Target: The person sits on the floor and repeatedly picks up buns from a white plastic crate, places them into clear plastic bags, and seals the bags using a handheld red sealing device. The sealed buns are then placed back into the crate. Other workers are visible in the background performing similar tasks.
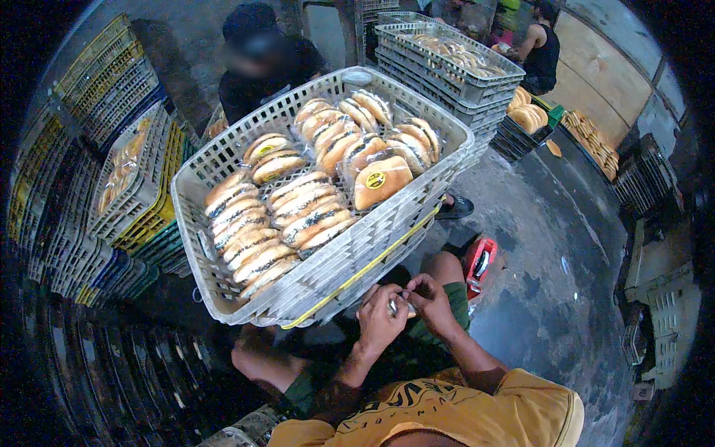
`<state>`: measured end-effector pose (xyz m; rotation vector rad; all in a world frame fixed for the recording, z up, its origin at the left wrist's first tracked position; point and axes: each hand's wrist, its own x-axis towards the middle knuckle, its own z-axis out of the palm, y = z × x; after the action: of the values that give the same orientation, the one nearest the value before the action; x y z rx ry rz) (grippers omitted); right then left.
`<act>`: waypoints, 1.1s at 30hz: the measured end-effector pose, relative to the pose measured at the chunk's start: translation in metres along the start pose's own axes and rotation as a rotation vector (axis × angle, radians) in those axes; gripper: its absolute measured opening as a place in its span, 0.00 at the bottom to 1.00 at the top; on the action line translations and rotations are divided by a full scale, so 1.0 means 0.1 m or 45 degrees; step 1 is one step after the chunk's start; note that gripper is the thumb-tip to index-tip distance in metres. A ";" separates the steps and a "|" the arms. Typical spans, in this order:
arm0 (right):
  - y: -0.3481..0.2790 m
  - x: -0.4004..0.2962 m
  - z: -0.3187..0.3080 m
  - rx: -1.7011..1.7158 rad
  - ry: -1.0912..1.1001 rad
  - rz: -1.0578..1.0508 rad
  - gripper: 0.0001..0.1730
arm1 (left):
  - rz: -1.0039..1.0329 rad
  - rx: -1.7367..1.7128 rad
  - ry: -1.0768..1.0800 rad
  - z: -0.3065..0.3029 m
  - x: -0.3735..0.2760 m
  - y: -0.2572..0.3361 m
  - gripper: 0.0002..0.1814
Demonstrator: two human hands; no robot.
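Note:
My left hand (382, 315) is closed around a small bun in clear plastic wrap (403, 307), of which only a part shows. Touching the wrap's upper end are the fingertips of my right hand (429, 302), pinched together. Both hands are in front of my lap, just below the near side of a grey plastic crate (329, 240) that tops a stack. Inside the crate lie rows of wrapped buns with a dark filling (310, 209). One wrapped bun with a round yellow sticker (382, 181) lies flat at the right.
Across the crate sits a person in black (268, 67). A red tape dispenser (480, 265) stands on the floor at my right. Stacked crates rise at the left (139, 184) and behind (447, 61). Loose buns (589, 142) fill a tray at the upper right, near another seated person (542, 50).

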<state>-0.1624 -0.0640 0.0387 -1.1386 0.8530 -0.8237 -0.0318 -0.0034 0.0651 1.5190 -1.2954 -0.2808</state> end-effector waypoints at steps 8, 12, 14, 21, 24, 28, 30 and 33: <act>-0.52 -0.11 0.11 -0.927 -0.203 -0.603 0.17 | -0.567 -0.859 0.007 -0.21 0.16 0.06 0.17; -0.83 0.01 0.10 -0.486 -0.212 -0.513 0.16 | -0.278 -0.778 -0.507 -0.54 0.33 0.16 0.25; -1.15 0.02 0.37 -0.806 0.027 -0.482 0.17 | -0.593 -0.905 -0.695 -0.78 0.37 0.36 0.33; -1.62 0.14 0.73 -0.547 -0.257 -0.843 0.48 | 0.298 0.016 -0.262 -1.24 0.71 1.03 0.36; -1.99 0.72 0.88 -0.477 -0.321 -0.926 0.45 | 0.247 0.167 -0.119 -1.83 1.19 0.88 0.20; -2.48 1.56 1.54 -0.699 -0.568 -1.253 0.38 | 0.261 0.570 0.230 -2.44 2.43 0.20 0.12; -2.40 2.17 1.87 -1.035 -0.792 -1.252 0.32 | 0.139 0.699 0.408 -2.62 2.96 0.02 0.13; -1.99 2.79 2.12 -2.090 -0.757 -0.909 0.29 | 0.073 0.820 0.246 -2.42 3.54 -0.36 0.12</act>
<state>0.1271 -0.2671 0.2332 -3.0504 0.4712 -0.0825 0.3005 -0.1654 0.2853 1.9771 -1.3360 0.3510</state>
